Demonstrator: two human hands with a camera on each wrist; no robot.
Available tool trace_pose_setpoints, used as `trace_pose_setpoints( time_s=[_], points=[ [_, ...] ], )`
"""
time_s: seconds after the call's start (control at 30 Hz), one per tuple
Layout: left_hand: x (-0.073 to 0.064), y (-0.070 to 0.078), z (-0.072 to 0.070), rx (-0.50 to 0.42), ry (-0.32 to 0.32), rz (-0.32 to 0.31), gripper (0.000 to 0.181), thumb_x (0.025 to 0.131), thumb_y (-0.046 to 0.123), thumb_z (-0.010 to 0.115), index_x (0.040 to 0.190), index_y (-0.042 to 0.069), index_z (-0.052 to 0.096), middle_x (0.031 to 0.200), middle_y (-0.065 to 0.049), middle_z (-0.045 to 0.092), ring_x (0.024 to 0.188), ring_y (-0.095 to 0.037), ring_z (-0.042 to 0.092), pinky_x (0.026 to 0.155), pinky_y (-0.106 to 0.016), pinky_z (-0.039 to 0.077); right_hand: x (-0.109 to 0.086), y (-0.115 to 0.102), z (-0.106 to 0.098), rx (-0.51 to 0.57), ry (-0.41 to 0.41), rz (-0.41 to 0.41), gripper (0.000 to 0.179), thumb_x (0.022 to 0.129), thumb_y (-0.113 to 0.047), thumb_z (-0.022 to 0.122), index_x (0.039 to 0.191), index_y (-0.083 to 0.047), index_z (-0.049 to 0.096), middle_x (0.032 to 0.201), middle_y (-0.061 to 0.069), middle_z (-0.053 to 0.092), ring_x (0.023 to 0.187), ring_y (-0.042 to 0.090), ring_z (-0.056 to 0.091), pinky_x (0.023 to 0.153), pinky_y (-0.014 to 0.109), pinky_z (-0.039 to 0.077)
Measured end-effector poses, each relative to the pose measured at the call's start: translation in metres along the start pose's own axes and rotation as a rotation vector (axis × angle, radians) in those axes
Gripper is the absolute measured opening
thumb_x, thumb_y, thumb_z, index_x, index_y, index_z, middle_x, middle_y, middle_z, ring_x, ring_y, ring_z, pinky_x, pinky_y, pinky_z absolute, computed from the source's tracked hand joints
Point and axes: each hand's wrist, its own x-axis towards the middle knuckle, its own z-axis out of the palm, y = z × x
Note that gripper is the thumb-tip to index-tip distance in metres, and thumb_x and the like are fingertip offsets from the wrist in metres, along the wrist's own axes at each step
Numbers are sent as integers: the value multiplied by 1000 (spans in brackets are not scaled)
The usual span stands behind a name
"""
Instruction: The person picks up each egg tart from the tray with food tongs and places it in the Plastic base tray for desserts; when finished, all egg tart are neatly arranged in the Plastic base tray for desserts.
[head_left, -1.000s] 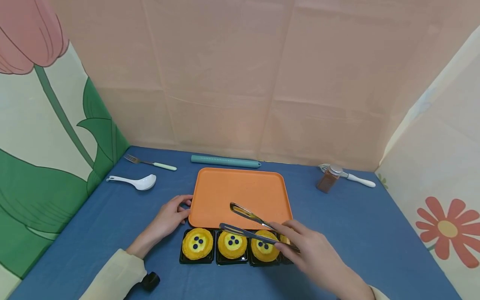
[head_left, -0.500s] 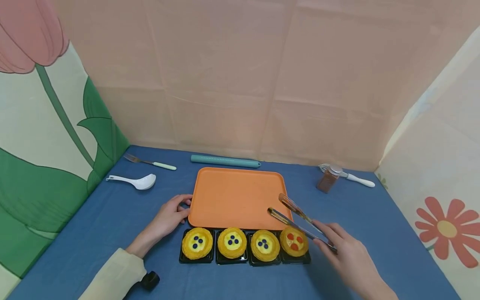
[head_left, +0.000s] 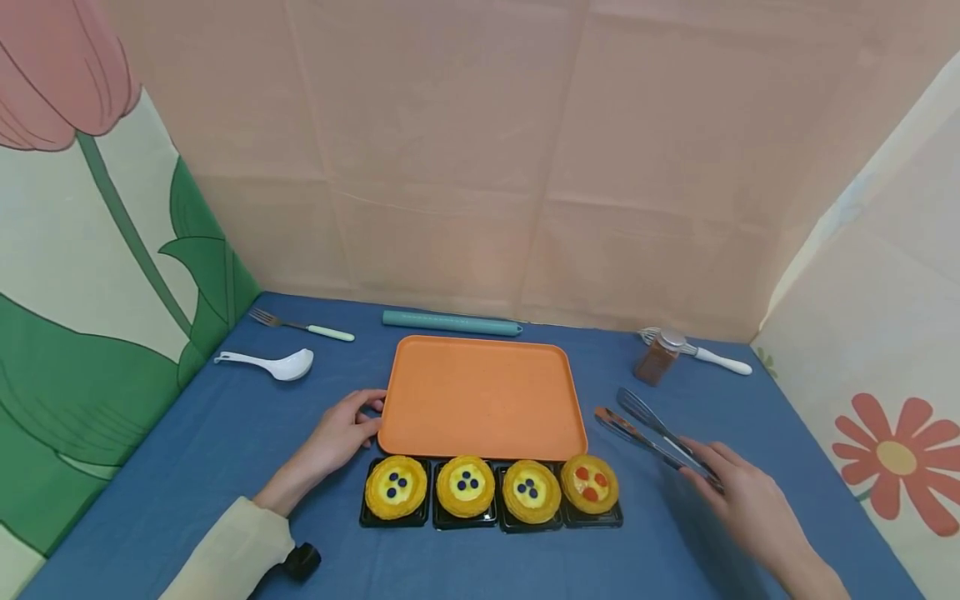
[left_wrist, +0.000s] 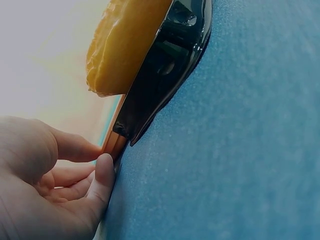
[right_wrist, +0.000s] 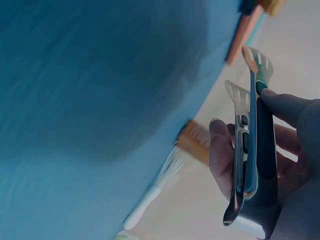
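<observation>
My right hand (head_left: 753, 504) grips metal tongs (head_left: 651, 432) to the right of the tarts, their two arms parted with nothing between the tips. The right wrist view shows the slotted ends of the tongs (right_wrist: 250, 130). At the left edge of an orange tray (head_left: 483, 400), my left hand (head_left: 341, 433) pinches the rim between thumb and fingers. Along the tray's near side stands a row of tarts in black plastic holders. Dark berries top the left tart (head_left: 396, 490) and two beside it; the rightmost tart (head_left: 590, 483) bears red pieces.
A fork (head_left: 303, 324) and a white ladle (head_left: 270, 364) lie at the left. Behind the tray is a teal rod (head_left: 452, 323). A brown-filled jar (head_left: 657, 360) and a whisk (head_left: 720, 360) sit at the back right. Fabric walls enclose the blue table (head_left: 480, 567).
My right hand has carried the tongs rightward, from over the tarts to beyond the tray's right edge, uncovering the red-topped tart. The left hand keeps its place on the tray.
</observation>
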Motion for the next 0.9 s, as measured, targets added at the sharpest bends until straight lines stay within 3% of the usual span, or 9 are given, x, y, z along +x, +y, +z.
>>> trace_pose_setpoints(
  time_s=[0.4, 0.5, 0.63, 0.9],
  points=[
    [0, -1, 0, 2, 5, -13, 45, 99, 6, 59, 142, -3, 51, 120, -14, 55, 82, -20, 60, 67, -30, 55, 7, 20, 12, -22, -47, -9, 43, 92, -22, 75, 131, -6, 66, 95, 3, 63, 72, 15, 53, 58, 35, 45],
    [-1, 0, 0, -1, 3, -11, 45, 99, 6, 59, 142, -3, 51, 120, -14, 55, 83, -20, 60, 67, -30, 55, 7, 23, 13, -17, -50, -16, 43, 88, -17, 78, 128, -3, 67, 102, 10, 68, 81, 24, 63, 66, 45, 54],
    [1, 0, 0, -1, 0, -13, 45, 99, 6, 59, 142, -3, 51, 120, -14, 55, 82, -20, 60, 67, -30, 55, 7, 25, 14, -33, -88, -17, 43, 84, -12, 81, 124, 0, 68, 106, 15, 71, 93, 35, 68, 77, 55, 55],
    [0, -1, 0, -4, 4, -2, 45, 99, 5, 59, 142, -3, 51, 120, -15, 55, 82, -20, 60, 66, -30, 55, 7, 22, 14, -66, -114, 12, 46, 83, -13, 82, 125, 0, 68, 108, 17, 70, 92, 35, 68, 74, 55, 55]
  ],
)
